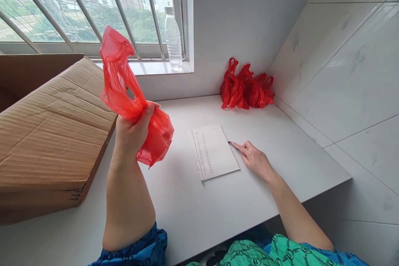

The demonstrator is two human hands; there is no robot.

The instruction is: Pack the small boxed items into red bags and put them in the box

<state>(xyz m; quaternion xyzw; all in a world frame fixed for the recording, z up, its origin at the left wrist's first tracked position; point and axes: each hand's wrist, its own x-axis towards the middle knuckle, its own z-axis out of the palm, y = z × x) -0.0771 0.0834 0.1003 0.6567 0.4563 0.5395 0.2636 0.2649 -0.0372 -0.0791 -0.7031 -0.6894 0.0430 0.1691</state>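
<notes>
A white tabletop (187,212) spreads across the view, meeting marble-patterned tiled wall (349,66) on the right. Behind it, a barred window (93,12) looks out on buildings and trees. A large brown cardboard box (59,120) sits at the left end of the tabletop, its open top toward the window and dark markings on its lower corner.

A cluster of red plastic bags (246,87) is bunched against the back wall, near the tiled corner. Another red plastic bag (157,137) is held up over the tabletop, between the box and a sheet of white paper (215,151); its loops flare upward and its rounded body hangs below. What it contains cannot be told. The paper lies flat near the middle, with rows of small dark marks along its left side.

A clear plastic bottle (173,41) stands upright on the windowsill. The left hand (135,126) is clenched around the neck of the raised bag. The right hand (254,158) grips a slim pen-like tool (231,144), index finger extended along it, just beside the paper's right edge.
</notes>
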